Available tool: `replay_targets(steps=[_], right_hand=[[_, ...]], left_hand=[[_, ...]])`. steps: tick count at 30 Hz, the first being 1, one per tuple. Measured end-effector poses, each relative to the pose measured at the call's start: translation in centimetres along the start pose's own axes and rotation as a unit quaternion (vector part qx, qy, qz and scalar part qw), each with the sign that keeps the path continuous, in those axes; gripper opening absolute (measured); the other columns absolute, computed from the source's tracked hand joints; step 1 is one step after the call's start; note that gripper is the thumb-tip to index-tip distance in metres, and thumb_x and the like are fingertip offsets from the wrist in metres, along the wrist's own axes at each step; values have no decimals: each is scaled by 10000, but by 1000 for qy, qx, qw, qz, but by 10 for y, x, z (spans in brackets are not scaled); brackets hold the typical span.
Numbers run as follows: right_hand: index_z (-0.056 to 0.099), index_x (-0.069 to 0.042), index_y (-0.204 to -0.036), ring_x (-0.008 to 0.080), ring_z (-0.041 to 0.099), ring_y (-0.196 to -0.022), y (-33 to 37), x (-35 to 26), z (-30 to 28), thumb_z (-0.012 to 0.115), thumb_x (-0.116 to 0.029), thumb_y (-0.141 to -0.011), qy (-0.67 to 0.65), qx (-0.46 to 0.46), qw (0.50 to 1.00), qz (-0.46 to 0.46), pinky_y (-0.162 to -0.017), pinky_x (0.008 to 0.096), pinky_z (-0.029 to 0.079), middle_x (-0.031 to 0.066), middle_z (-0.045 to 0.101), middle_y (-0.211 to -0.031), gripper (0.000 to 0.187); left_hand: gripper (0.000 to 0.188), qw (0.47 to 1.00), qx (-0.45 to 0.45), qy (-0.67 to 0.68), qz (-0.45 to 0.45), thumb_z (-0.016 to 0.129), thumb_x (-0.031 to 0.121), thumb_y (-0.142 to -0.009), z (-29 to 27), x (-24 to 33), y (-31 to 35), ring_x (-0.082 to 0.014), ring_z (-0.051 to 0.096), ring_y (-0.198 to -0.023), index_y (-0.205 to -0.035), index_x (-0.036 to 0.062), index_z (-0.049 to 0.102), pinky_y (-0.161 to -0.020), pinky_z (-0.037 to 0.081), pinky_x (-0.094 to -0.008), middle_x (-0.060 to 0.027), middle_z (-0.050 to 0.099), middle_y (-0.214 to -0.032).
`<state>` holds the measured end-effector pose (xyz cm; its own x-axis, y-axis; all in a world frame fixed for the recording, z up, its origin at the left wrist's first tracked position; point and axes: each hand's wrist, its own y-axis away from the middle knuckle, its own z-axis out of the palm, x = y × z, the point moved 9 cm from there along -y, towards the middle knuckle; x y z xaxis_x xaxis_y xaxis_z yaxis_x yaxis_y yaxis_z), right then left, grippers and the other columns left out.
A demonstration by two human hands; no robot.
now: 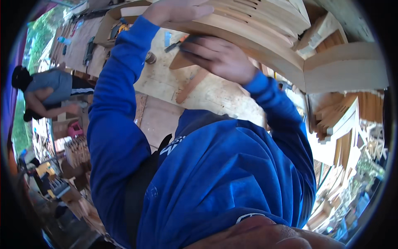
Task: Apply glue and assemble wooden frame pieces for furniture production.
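One long wooden piece [265, 50] spans the upper part of the view, in front of the person. The left hand [178, 10], fingers extended and together, lies at its left end, on or just above the wood. The blurred right hand [226, 58] has bent fingers beside its near edge; whether they grip anything cannot be told. Nearby, a wooden strip [192, 86] lies on the pale work surface [215, 97]; well apart, at left, is a co-worker [49, 87].

Partly hidden white lettering [167, 148] stands on the blue shirt [224, 170].
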<state>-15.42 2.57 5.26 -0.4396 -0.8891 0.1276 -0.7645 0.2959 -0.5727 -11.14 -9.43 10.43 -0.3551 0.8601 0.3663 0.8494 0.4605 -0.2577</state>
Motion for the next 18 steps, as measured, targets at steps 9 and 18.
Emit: replay_targets(steps=[9, 18], right_hand=[[756, -86, -1176, 328, 651, -1140, 110, 3, -57, 759, 9, -743, 160, 27, 979, 124, -927, 434, 575, 132, 658, -1312, 443], [646, -138, -1369, 238, 603, -1196, -52, -25, 91, 618, -130, -862, 77, 36, 996, -9, -979, 345, 538, 67, 544, -1477, 508]], left_hand=[[400, 925, 36, -297, 233, 516, 121, -962, 14, -14, 3, -396, 611, -1195, -1294, -79, 614, -1047, 477, -419, -288, 586, -1353], [394, 925, 26, -232, 301, 503, 214, -996, 37, -50, -3, -372, 567, -1256, -1258, -45, 642, -1099, 433, -381, -251, 629, -1314]])
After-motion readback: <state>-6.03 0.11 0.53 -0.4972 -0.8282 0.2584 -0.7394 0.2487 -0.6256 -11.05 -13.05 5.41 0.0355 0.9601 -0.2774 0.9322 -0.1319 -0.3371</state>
